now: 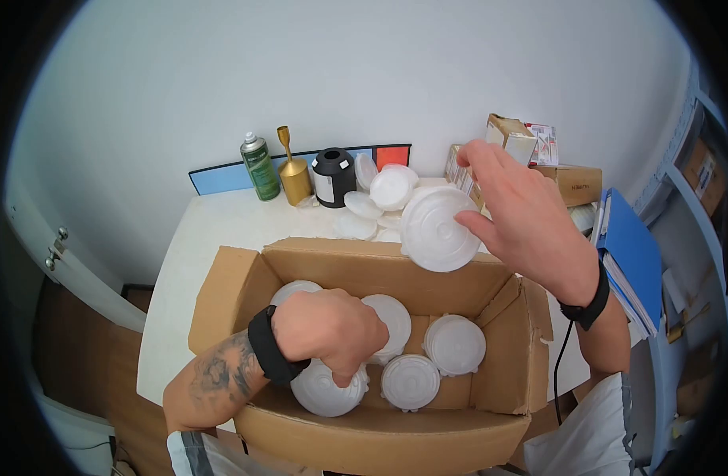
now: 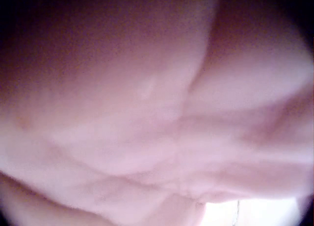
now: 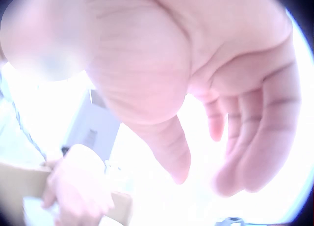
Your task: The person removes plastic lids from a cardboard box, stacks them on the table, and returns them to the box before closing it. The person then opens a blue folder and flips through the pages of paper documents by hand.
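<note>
My left hand [image 1: 330, 329] reaches down into the cardboard box [image 1: 364, 436], its fingers curled and its thumb pointing at a round white plastic lid [image 1: 320, 394]. Its fingertips are hidden, and I cannot tell whether they grip anything. Another white lid [image 1: 393, 321] shows just beyond the knuckles. Over the back rim of the box, my right hand [image 1: 530, 218] is raised with thumb and fingers apart. In the head view its thumb overlaps the right edge of a large white lid [image 1: 435, 238]. The right wrist view shows a gap between thumb and fingertips.
More lids in short stacks [image 1: 457, 347] lie in the box. Behind it on the white table [image 1: 209, 230] are loose lids [image 1: 362, 205], a green spray can [image 1: 260, 168], a gold holder [image 1: 295, 182] and a black canister [image 1: 333, 178]. Small boxes [image 1: 568, 185] and blue folders [image 1: 632, 250] stand right.
</note>
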Tool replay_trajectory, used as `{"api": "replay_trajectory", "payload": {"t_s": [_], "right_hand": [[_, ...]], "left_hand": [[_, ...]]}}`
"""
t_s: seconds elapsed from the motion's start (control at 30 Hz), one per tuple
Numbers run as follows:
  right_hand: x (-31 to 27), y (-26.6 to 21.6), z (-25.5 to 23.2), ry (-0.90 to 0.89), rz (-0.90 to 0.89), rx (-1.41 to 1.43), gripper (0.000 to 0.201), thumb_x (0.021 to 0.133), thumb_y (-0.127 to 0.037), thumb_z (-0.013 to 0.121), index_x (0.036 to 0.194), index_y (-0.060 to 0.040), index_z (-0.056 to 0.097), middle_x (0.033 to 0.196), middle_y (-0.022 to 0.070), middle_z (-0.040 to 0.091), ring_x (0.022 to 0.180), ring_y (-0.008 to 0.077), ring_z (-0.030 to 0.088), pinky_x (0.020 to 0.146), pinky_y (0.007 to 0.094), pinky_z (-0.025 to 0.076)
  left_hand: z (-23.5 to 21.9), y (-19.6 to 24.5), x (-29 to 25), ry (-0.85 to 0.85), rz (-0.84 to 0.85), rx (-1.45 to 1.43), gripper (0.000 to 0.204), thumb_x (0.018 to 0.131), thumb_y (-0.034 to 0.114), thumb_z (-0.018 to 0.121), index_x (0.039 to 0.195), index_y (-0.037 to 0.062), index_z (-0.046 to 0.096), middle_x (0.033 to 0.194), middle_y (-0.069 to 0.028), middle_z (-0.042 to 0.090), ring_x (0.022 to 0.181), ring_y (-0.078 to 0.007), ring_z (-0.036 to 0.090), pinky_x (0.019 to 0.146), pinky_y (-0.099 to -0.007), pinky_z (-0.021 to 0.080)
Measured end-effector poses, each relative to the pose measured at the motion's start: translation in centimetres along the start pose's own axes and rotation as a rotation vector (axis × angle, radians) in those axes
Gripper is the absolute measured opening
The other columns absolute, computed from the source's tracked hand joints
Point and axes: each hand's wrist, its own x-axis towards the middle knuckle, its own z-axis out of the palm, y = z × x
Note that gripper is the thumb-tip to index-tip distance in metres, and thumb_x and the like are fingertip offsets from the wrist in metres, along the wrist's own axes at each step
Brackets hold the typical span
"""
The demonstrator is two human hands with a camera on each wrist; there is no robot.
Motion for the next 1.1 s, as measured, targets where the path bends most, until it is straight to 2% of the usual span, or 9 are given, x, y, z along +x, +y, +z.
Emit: {"api": "replay_trajectory", "payload": {"t_s": [0.07,0.3,0.5,0.6,0.7,0.73,0.8,0.9,1.1], "right_hand": [[-0.2,-0.4,1.5,0.272,-0.028,-0.259,0.042,0.084,-0.018,0.081,0.109,-0.0026,0.050,0.088,0.0131,0.060,0.076,0.0347,0.067,0.061,0.0437,0.052],[-2.0,-5.1,5.5,-0.841,-0.209,-0.139,0.026,0.090,-0.024,0.073,0.100,-0.0023,0.065,0.093,0.0142,0.074,0.080,0.0332,0.073,0.063,0.0443,0.056],[-5.3,-5.2,11.5,-1.032,-0.332,-0.310,0.039,0.083,-0.032,0.082,0.106,-0.0024,0.073,0.098,0.0197,0.075,0.094,0.0318,0.076,0.074,0.0459,0.060],[-5.4,-5.5,12.2,-1.023,-0.362,-0.077,0.046,0.078,-0.033,0.086,0.105,0.0018,0.072,0.097,0.0177,0.076,0.090,0.0312,0.076,0.071,0.0449,0.061],[-6.1,-6.0,12.7,-0.943,-0.368,-0.094,0.029,0.080,-0.023,0.082,0.098,-0.0017,0.076,0.095,0.0138,0.077,0.090,0.0283,0.077,0.069,0.0439,0.061],[-6.3,-6.1,12.7,-0.907,-0.379,-0.133,0.015,0.081,-0.015,0.078,0.093,-0.0066,0.081,0.095,0.0104,0.079,0.092,0.0257,0.077,0.068,0.0434,0.062],[-6.5,-6.1,12.6,-0.856,-0.404,-0.112,0.013,0.081,-0.013,0.077,0.092,-0.0068,0.080,0.094,0.0101,0.079,0.091,0.0259,0.077,0.068,0.0424,0.062],[-6.5,-6.1,12.1,-0.799,-0.445,-0.068,0.010,0.081,-0.010,0.075,0.090,-0.0069,0.079,0.093,0.0103,0.078,0.089,0.0269,0.077,0.069,0.0413,0.061],[-6.3,-5.9,11.3,-0.690,-0.544,0.041,0.012,0.078,-0.007,0.072,0.087,0.0012,0.071,0.082,0.0156,0.074,0.077,0.0295,0.076,0.061,0.0414,0.060]], "left_hand": [[0.1,-0.2,0.1,0.007,0.031,0.023,0.036,0.073,0.023,0.085,0.102,0.0037,0.076,0.097,-0.0145,0.077,0.093,-0.0371,0.073,0.078,-0.0443,0.058],[-1.9,-1.1,-1.8,0.108,0.288,-0.077,0.028,0.082,0.025,0.080,0.084,0.0057,0.060,0.081,-0.0073,0.061,0.079,-0.0321,0.064,0.069,-0.0407,0.052],[-3.0,-1.0,-4.8,0.982,0.487,-1.225,0.030,0.094,0.023,0.081,0.089,0.0057,0.057,0.079,0.0028,0.062,0.070,-0.0037,0.062,0.056,-0.0246,0.050],[-2.6,-1.3,-0.5,1.393,0.218,-0.730,0.044,0.092,0.021,0.081,0.120,-0.0047,0.060,0.112,-0.0170,0.066,0.082,-0.0227,0.072,0.075,-0.0361,0.059],[-1.3,-1.0,1.9,1.689,0.121,-0.058,0.056,0.086,0.018,0.084,0.131,-0.0007,0.057,0.126,-0.0166,0.061,0.094,-0.0262,0.070,0.082,-0.0379,0.057],[-1.7,-0.5,0.9,1.687,0.119,-0.058,0.056,0.086,0.018,0.084,0.131,-0.0007,0.057,0.126,-0.0166,0.061,0.094,-0.0262,0.070,0.082,-0.0379,0.057],[-2.7,0.4,-1.1,0.956,-0.048,-0.380,0.053,0.085,0.020,0.084,0.128,0.0011,0.060,0.130,-0.0156,0.061,0.101,-0.0318,0.068,0.083,-0.0405,0.056],[-2.3,0.6,-0.3,0.500,0.086,-0.193,0.048,0.086,0.021,0.083,0.126,0.0031,0.063,0.129,-0.0133,0.062,0.108,-0.0338,0.066,0.083,-0.0418,0.056],[1.4,0.1,2.9,0.621,0.152,0.037,0.054,0.080,0.021,0.085,0.127,0.0046,0.064,0.118,-0.0134,0.062,0.113,-0.0344,0.065,0.089,-0.0442,0.058]]}}
